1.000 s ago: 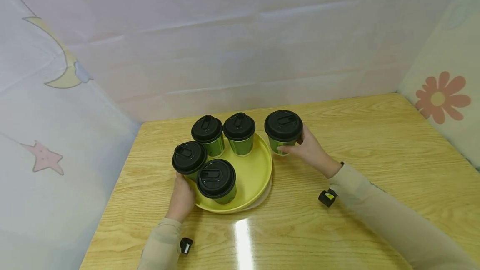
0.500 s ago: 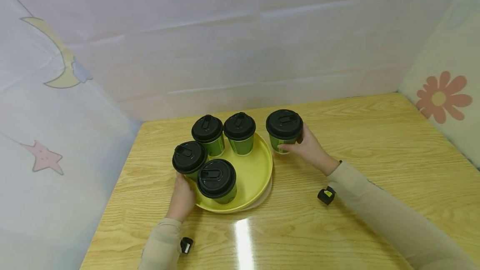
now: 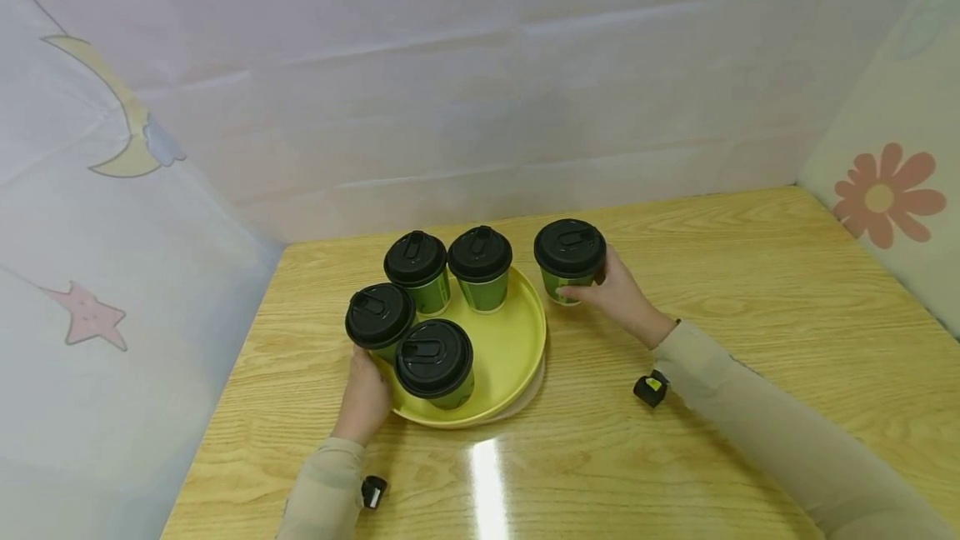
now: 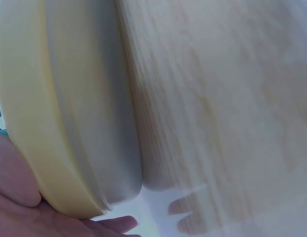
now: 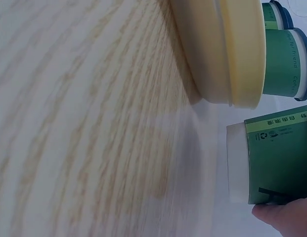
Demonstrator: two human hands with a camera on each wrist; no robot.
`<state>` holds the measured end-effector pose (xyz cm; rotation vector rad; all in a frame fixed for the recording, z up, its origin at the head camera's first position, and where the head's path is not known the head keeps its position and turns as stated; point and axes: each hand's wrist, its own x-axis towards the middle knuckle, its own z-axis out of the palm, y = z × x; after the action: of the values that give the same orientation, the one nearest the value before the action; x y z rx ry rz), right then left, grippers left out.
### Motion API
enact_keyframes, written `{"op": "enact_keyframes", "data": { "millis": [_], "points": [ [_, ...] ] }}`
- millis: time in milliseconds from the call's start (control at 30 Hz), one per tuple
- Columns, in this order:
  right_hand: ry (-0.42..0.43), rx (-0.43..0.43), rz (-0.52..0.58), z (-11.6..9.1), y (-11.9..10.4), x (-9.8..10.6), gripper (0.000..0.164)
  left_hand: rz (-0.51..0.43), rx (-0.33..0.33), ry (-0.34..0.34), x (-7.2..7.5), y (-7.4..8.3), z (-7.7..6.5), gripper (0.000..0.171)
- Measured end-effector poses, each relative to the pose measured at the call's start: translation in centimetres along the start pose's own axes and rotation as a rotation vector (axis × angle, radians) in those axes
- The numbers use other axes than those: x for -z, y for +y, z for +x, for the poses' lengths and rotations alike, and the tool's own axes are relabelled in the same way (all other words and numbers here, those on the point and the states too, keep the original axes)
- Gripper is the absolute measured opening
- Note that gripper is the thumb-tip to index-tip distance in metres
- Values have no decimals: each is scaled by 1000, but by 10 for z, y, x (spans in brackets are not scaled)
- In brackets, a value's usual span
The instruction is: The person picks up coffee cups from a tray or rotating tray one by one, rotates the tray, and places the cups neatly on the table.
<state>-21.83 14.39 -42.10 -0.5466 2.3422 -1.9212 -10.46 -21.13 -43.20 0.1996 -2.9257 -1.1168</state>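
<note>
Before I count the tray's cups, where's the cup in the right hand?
In the head view, that cup is just right of the yellow tray, held above the table by the right hand.

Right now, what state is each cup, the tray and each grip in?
Yellow tray, level, on a pale base
Near cup, lidded, upright on the tray
Left cup, lidded, upright
Back-left cup, lidded, upright
Back-right cup, lidded, upright on the tray
Right cup, lidded, upright, raised above the table
Left grip, holding the tray's rim
Right grip, wrapped around the right cup
</note>
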Motion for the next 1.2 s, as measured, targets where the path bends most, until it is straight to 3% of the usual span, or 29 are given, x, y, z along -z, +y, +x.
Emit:
{"op": "enact_keyframes", "data": {
  "millis": [167, 633, 1200],
  "points": [
    [8, -27, 21, 2, 1, -1, 82, 5, -39, 30, -1, -1, -1, 65],
    [15, -38, 32, 15, 9, 1, 84, -14, 19, -13, 1, 0, -1, 64],
    [37, 0, 22, 30, 17, 3, 84, -38, 17, 2, 0, 2, -2, 58]
  ]
}}
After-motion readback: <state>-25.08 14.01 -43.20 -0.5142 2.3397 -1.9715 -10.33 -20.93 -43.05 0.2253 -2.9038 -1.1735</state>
